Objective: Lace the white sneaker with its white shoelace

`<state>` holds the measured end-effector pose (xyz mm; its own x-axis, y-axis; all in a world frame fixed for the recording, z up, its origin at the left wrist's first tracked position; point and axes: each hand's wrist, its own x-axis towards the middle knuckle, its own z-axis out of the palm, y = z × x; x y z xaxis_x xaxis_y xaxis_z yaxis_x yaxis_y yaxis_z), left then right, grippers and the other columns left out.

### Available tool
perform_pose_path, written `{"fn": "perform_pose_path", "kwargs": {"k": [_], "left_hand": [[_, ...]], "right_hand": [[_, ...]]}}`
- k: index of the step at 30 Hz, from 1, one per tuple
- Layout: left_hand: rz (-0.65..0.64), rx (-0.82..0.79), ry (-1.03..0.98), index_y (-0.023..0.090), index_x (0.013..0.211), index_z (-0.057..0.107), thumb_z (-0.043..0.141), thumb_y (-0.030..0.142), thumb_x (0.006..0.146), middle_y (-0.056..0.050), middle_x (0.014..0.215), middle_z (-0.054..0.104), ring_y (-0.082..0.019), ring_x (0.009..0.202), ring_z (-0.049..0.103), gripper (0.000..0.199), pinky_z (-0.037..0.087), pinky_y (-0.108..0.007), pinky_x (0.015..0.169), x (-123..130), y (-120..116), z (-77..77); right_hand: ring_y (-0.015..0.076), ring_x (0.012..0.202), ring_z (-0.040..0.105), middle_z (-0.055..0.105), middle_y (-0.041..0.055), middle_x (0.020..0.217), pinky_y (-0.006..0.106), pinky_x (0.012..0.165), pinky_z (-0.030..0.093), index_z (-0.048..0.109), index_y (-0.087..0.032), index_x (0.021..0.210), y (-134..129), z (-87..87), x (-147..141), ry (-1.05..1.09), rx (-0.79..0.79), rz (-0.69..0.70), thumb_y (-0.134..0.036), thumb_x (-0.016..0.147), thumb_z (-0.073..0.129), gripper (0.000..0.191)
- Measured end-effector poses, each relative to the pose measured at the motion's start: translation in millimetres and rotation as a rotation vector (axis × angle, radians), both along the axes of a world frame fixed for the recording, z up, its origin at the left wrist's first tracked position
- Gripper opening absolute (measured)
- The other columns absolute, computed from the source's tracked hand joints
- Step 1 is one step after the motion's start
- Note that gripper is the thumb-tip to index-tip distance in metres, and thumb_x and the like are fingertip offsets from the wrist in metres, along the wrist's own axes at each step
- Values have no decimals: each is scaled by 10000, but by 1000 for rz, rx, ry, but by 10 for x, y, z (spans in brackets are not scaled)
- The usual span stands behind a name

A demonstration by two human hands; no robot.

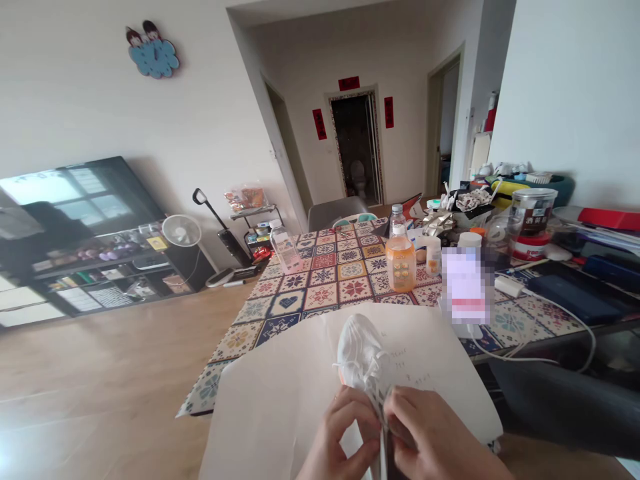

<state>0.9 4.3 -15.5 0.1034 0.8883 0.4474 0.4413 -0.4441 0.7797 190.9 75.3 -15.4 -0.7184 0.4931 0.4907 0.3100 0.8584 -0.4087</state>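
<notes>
"White sneaker [357,340], toe pointing away from us, right between our hands. How do they stand?"

"Both are curled in at its laces [367,373]. Our left hand [345,433] bends thumb and forefinger around a small gap, tips close to the laces; our right hand [430,433] is folded tighter, almost a fist, just beside it."

"Do we see a pinch?"

"We can't tell; the fingertips' grip is hidden."

"And under the shoe?"

"We have a large white sheet [270,380] with faint writing, laid over the patterned tablecloth [325,277]."

"Past that?"

"We see a bottle of orange liquid [401,263], a pixelated screen [466,287] to its right, and a clear bottle [284,248] near the table's left edge. Well beyond, a white fan [181,231]."
</notes>
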Motion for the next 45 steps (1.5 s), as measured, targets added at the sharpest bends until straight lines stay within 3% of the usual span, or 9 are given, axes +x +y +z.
{"fn": "perform_pose_path", "kwargs": {"k": [4, 7, 14, 22, 29, 36, 41, 45], "left_hand": [[1, -34, -1, 211, 820, 615, 660, 90, 861, -33, 842, 642, -208, 848, 626, 135, 485, -338, 866, -7, -3, -21], [3, -48, 1, 213, 813, 590, 643, 90, 867, -34, 857, 633, -211, 867, 621, 144, 494, -331, 854, -16, -2, -50], [27, -16, 24, 215, 790, 591, 616, 71, 848, -35, 847, 639, -206, 847, 629, 157, 513, -305, 818, -2, 5, -53], [50, -4, 0, 217, 852, 670, 708, 175, 865, -62, 901, 689, -228, 872, 653, 58, 523, -318, 838, -13, -15, -67], [20, -37, -11, 209, 758, 598, 727, 369, 898, -47, 829, 638, -218, 817, 613, 248, 494, -320, 810, 8, -8, 13], [23, -30, 43, 213, 754, 573, 680, 159, 885, -46, 859, 662, -213, 849, 626, 178, 489, -322, 833, 20, -4, -11], [12, -27, 67, 208, 798, 586, 639, 168, 914, -55, 878, 653, -215, 865, 618, 134, 482, -328, 838, 22, -10, 4], [-4, -45, 68, 208, 818, 603, 656, 144, 894, -52, 882, 648, -216, 864, 612, 113, 475, -335, 850, 29, -13, 26]], "right_hand": [[162, 622, 598, 644, -17, 750, 255, 549, 359, 619, -241, 979, 52, 15, -12, 11, 146, 110, -28, 682, 565, 370], [158, 621, 580, 626, -7, 730, 252, 557, 381, 632, -243, 928, 53, 52, -13, 73, 216, 147, -40, 783, 551, 262], [186, 849, 621, 704, 52, 1011, 287, 772, 501, 603, -228, 942, 49, 139, 0, 165, 133, 199, -41, 906, 526, 205], [178, 828, 621, 693, 24, 913, 302, 760, 467, 625, -212, 941, 83, 46, -33, 189, 148, 260, -143, 993, 587, 94], [176, 868, 625, 701, 43, 927, 303, 821, 491, 619, -199, 1002, 19, 102, -37, 216, 20, 309, -169, 1032, 540, 90], [168, 862, 629, 706, 24, 925, 299, 854, 482, 620, -210, 902, -41, 100, -24, 154, 39, 273, -183, 1023, 572, 133], [180, 829, 617, 695, 22, 908, 308, 803, 457, 665, -211, 996, -36, 40, -61, 117, 147, 236, -190, 1025, 576, 96], [165, 804, 623, 690, 20, 886, 285, 788, 469, 658, -200, 890, -46, 20, -45, 170, 113, 246, -172, 1030, 555, 176]]}}
